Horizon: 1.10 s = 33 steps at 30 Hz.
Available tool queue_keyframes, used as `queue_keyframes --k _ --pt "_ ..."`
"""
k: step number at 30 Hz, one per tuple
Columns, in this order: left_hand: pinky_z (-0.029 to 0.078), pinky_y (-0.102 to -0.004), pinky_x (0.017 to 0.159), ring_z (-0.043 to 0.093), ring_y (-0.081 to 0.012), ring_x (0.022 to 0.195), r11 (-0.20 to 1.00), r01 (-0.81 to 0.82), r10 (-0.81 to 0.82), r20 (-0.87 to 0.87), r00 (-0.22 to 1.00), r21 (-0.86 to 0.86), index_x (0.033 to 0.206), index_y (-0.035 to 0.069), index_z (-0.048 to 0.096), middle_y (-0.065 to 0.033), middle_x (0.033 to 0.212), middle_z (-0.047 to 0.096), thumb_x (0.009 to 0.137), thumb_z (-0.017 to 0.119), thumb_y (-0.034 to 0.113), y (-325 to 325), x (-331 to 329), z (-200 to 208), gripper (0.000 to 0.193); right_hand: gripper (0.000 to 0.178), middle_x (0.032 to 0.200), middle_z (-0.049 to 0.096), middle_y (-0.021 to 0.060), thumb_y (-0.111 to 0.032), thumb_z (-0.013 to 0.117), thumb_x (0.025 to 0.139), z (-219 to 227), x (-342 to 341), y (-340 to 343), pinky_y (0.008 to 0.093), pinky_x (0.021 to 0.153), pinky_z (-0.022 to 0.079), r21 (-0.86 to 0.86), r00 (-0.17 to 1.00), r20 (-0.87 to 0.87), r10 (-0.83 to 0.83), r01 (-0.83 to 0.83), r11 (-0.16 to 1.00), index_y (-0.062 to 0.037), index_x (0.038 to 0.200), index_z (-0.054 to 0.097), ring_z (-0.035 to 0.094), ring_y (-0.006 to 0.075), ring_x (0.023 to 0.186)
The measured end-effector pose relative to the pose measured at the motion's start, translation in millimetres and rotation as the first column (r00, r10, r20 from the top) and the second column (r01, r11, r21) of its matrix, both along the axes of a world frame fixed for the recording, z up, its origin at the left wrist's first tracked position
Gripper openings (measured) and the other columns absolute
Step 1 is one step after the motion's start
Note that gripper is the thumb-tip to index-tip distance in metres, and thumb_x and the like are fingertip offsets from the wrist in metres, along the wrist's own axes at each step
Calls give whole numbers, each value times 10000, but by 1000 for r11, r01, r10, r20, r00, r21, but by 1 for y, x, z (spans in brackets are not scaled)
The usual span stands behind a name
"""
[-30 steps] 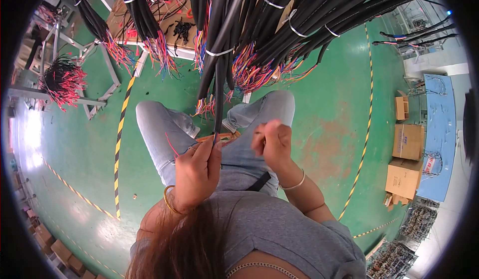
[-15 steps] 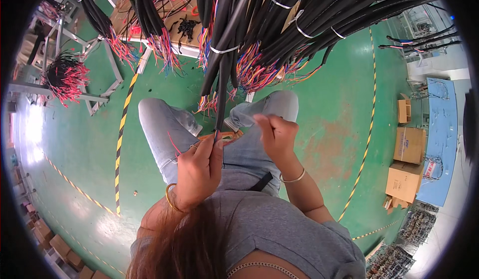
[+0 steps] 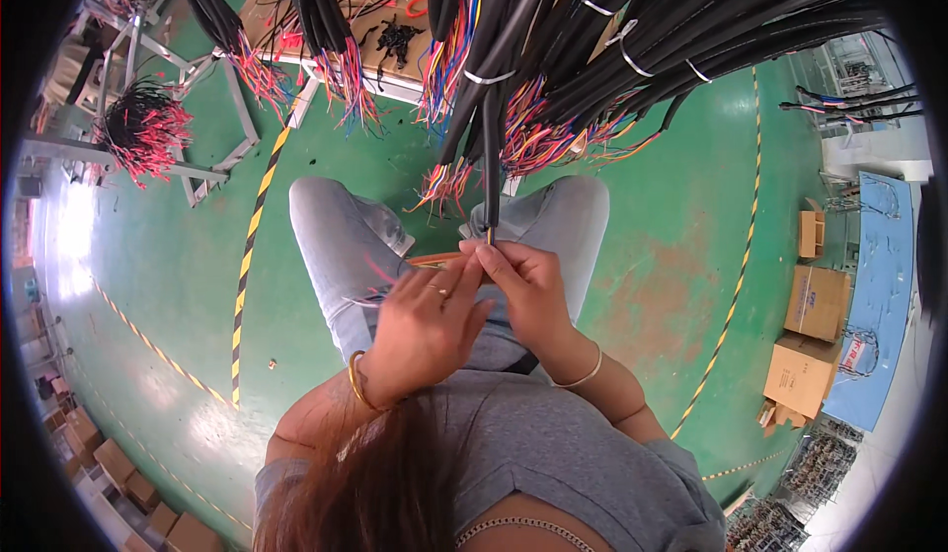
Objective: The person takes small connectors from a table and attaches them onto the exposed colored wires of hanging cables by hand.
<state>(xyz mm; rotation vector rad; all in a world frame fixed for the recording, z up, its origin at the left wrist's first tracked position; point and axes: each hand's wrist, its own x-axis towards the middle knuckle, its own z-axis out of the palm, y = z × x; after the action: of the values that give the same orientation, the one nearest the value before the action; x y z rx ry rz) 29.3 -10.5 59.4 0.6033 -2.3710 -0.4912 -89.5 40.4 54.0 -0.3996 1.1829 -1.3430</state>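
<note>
Right hand (image 3: 533, 285) and left hand (image 3: 423, 320) meet over the person's lap. On the right one, thumb and finger pinch the thin coloured wires (image 3: 491, 236) that peek out of the low end of a long, round, black, rubbery-looking cable (image 3: 492, 172). On the left one, bent fingers reach across and touch the other fingertips; I cannot tell if they grip the wires too. That cable's end sits just past the right fingertips, on the side away from the body.

Two knees in pale blue jeans (image 3: 331, 221) stand wide, one on each side, with room between them. Outside them is smooth green floor (image 3: 652, 206), with yellow-and-black striped tape (image 3: 237, 345) on the left and more on the right. Ahead is the white edge of a brown table (image 3: 395, 88), and fat bunches of black cables (image 3: 652, 29) hang near it.

The held cable is dark and smooth. It comes down near a white plastic tie (image 3: 491, 77), and little bits of colour show at its tip.
</note>
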Motion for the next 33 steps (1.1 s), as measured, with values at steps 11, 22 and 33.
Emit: queue_keyframes --k 11,22,33 --pt "368 -279 475 459 -198 506 841 81 -27 -108 994 535 645 -6 519 -86 576 494 676 590 64 -35 -7 14 105 148 637 543 52 -54 409 814 10 -3 11 217 542 411 -135 666 -735 130 -332 934 52 771 504 514 104 596" --pt "279 -267 366 356 -154 345 197 560 -311 -491 814 804 495 -13 460 -33 409 380 706 542 55 -38 10 32 236 273 474 306 -20 -155 403 823 58 -31 35 203 368 178 -21 854 398 335 -357 934 -14 590 399 234 43 391" --pt "186 -193 387 230 -51 386 -614 555 434 -348 831 562 449 26 387 21 424 259 712 441 54 -8 7 11 270 314 468 235 -40 -216 386 841 59 -29 39 192 342 139 3 784 564 260 -317 949 -40 581 375 189 39 372"
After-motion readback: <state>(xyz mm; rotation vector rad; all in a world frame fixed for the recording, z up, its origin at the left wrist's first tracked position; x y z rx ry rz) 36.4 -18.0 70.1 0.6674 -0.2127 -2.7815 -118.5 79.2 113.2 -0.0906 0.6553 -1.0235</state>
